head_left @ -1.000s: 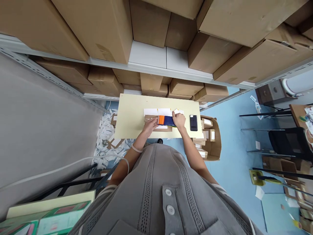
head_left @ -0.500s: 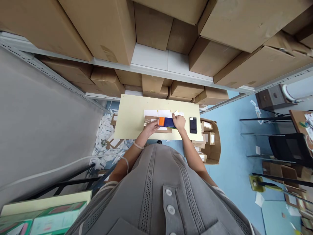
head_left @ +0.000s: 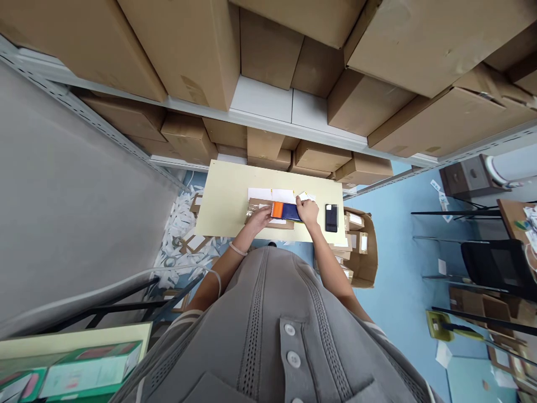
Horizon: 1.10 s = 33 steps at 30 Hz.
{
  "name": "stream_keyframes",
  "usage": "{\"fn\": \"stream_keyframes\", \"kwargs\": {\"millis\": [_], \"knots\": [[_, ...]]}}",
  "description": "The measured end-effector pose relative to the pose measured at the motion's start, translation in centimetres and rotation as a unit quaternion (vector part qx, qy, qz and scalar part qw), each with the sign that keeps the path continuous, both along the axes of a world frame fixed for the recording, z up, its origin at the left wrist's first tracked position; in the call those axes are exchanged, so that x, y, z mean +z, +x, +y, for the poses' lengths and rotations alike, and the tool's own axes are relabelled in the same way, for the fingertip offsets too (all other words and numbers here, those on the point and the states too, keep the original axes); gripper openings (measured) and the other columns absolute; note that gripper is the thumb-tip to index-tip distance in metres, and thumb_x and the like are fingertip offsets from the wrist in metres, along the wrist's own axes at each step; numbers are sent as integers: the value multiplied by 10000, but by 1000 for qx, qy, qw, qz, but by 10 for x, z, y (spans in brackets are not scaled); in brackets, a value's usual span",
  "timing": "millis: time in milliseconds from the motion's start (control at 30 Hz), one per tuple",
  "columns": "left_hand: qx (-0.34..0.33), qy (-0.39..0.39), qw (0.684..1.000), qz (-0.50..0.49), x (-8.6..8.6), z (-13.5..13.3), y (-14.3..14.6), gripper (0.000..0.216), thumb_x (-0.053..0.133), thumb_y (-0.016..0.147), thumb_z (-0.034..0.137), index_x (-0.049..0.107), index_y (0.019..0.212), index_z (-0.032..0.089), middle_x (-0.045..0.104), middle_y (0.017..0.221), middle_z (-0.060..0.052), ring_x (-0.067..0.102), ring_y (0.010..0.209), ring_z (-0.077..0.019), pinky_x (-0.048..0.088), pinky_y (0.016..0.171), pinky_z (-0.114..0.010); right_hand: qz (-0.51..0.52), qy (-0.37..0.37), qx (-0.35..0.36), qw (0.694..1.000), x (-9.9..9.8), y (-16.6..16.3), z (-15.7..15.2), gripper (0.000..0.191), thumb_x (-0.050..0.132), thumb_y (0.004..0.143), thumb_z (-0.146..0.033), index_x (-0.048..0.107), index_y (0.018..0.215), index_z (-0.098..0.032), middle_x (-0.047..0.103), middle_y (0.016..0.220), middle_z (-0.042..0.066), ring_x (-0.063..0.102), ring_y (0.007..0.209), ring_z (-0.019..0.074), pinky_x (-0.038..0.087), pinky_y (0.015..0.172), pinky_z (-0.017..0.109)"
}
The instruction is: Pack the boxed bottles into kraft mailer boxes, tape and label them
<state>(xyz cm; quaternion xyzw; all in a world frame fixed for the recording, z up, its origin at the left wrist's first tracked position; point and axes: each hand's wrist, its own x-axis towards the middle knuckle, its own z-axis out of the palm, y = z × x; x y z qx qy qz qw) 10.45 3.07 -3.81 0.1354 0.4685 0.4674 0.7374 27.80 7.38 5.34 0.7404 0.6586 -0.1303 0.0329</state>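
My left grip [head_left: 258, 219], half-open, presses the cardboard mailer [head_left: 257, 205]; my right grip [head_left: 308, 211], curled, covers the end of the orange-and-navy packet [head_left: 284, 210] lying on the mailer; hold unclear.

No legible txt: white label [head_left: 277, 221] on cardboard mailer [head_left: 257, 203] too small, blurred.

Black phone [head_left: 331, 218] lying on pale yellow bench [head_left: 226, 201], right end. Brown cartons [head_left: 188, 56] packed on steel shelf [head_left: 260, 116] above. Open carton [head_left: 367, 263] of small parcels just beside bench. White paper scraps [head_left: 174, 224] heaped on blue floor [head_left: 398, 263], left. Black chair [head_left: 495, 263], yellow mop head [head_left: 438, 326] well off right.
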Motion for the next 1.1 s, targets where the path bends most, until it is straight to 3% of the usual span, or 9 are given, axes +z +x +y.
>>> {"fn": "stream_keyframes", "kwargs": {"millis": [200,367,600,867,1100], "knots": [[35,-14,999,38,4,4,-11,254,813,595,149,729,834,132,735,910,-109,679,966,-246,525,927,-407,-16,-7,17,1000,4,-9,1,613,314,990,-506,770,833,-128,741,887,182,692,905,261,443,771,294],[79,-5,994,74,10,4,-49,264,851,569,173,725,793,116,739,858,-107,689,868,-215,550,869,-387,-10,-17,48,999,8,-21,5,616,313,989,-505,766,800,-134,744,864,172,693,900,252,445,766,287],[153,-51,976,146,-7,-10,-99,224,829,559,140,687,730,114,722,724,-70,679,739,-159,564,791,-338,-23,-18,109,994,7,-48,3,622,294,998,-491,770,811,-138,747,870,163,694,886,242,440,757,286],[170,-76,959,213,-28,-4,-81,149,732,652,117,587,649,147,668,626,-30,667,700,-165,531,785,-355,-47,-10,125,991,7,-62,0,622,295,996,-487,777,845,-126,743,874,178,693,885,258,442,756,304],[177,-57,925,330,-26,-11,-63,142,684,710,132,561,746,193,682,910,-61,618,1060,-229,428,948,-349,-46,-9,108,993,6,-63,-2,621,300,994,-489,773,818,-126,737,869,186,695,887,284,441,763,325]]}}
